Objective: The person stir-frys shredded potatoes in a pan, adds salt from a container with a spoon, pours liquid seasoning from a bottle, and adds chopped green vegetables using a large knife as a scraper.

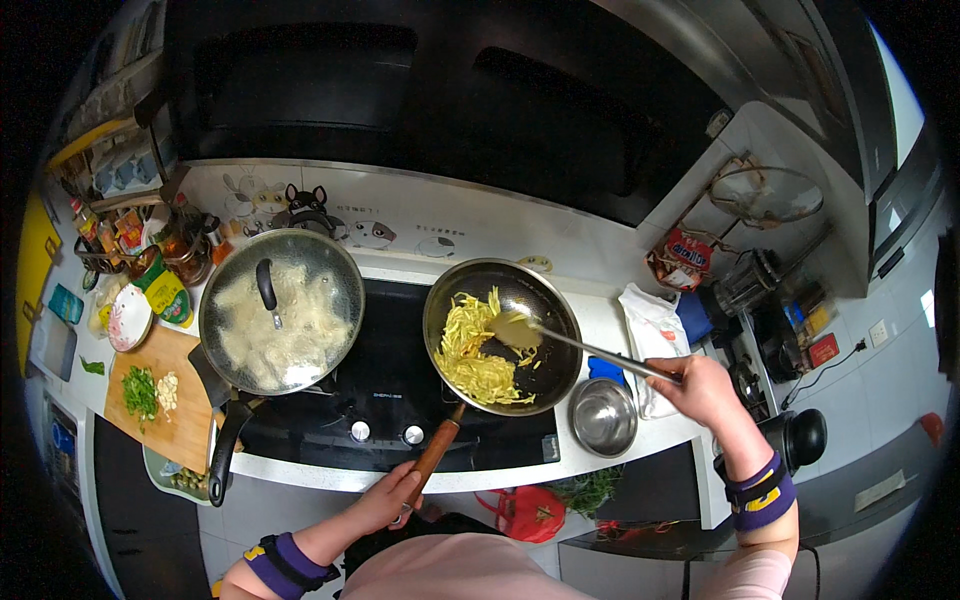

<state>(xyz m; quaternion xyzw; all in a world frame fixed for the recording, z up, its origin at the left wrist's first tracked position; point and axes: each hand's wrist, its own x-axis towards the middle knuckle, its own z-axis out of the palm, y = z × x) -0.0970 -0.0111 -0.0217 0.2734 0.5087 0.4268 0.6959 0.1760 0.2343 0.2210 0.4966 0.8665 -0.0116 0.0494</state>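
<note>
My left hand [396, 489] grips the brown wooden handle [435, 454] of a dark wok [551, 375], which sits on the right side of the black gas hob [390, 330]. Yellow-green shredded vegetable [472, 360] lies mostly in the left half of the wok. In my right hand [703, 391] is the metal handle of a spatula [585, 346]. Its flat blade rests over the shreds near the wok's middle and hides some of them. A second pan under a glass lid [300, 341] stands on the left, with pale food visible through the glass.
A wooden cutting board [180, 427] at left bears chopped greens [139, 394] and chopped garlic [167, 390]. The lidded pan's black handle [229, 450] juts over the counter's front edge. Right of the hob stand a steel bowl [604, 418] and a white plastic bag [652, 337].
</note>
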